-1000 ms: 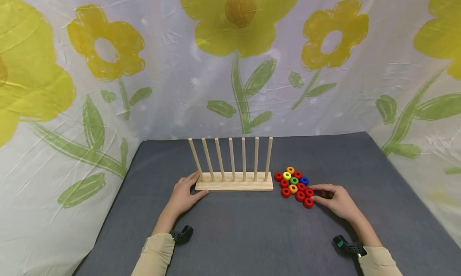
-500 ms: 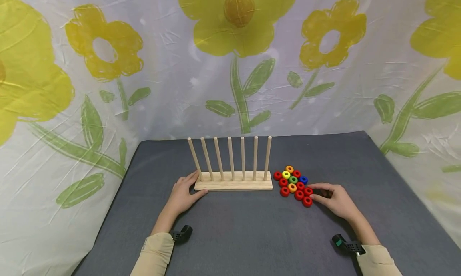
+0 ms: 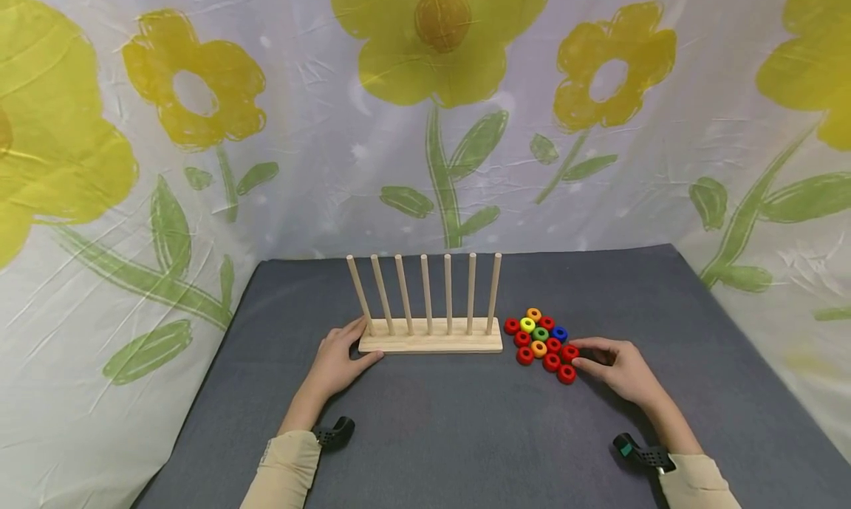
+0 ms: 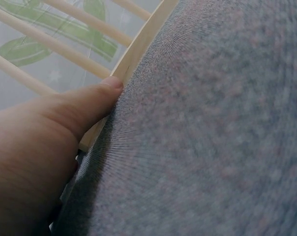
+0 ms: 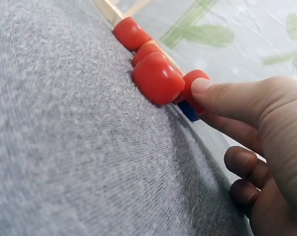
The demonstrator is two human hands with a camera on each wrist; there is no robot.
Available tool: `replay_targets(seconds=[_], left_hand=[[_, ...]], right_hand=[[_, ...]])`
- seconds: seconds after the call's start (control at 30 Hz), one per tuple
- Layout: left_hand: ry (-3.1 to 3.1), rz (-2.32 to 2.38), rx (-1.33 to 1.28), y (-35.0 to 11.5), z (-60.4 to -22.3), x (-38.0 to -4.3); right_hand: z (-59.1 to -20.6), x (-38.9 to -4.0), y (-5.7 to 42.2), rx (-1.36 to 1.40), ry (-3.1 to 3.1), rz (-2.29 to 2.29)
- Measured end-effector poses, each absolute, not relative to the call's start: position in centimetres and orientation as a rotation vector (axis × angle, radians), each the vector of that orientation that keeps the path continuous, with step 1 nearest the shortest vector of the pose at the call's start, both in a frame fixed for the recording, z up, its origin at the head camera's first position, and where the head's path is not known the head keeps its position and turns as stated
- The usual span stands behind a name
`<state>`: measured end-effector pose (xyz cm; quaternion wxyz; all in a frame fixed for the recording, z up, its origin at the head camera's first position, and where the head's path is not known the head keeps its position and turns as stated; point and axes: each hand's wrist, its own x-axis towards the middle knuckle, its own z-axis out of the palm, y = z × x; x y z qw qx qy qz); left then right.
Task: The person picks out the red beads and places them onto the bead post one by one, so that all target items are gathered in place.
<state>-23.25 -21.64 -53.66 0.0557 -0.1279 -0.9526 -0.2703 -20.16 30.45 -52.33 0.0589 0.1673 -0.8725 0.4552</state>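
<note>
A pale wooden peg stand with a row of several upright pegs sits at mid-table in the head view. My left hand grips its left end, thumb along the front edge and fingers behind, where they are partly hidden. In the left wrist view the thumb lies against the stand's base. To the right of the stand is a cluster of small beads with holes. My right hand pinches a red bead at the cluster's right side between thumb and fingers. Close by, another red bead fills the right wrist view.
Among the loose beads are a green bead, a blue bead, a yellow bead and several red ones. A dark grey cloth covers the table. Behind it hangs a flower-printed curtain.
</note>
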Motion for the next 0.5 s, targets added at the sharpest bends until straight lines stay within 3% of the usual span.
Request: replay_targets(seconds=[0.5], left_hand=[[-2.874, -0.766, -0.406, -21.67, -54.08, -23.22]], right_hand=[[-51.44, -20.36, 30.35, 0.413, -2.628, 1.372]])
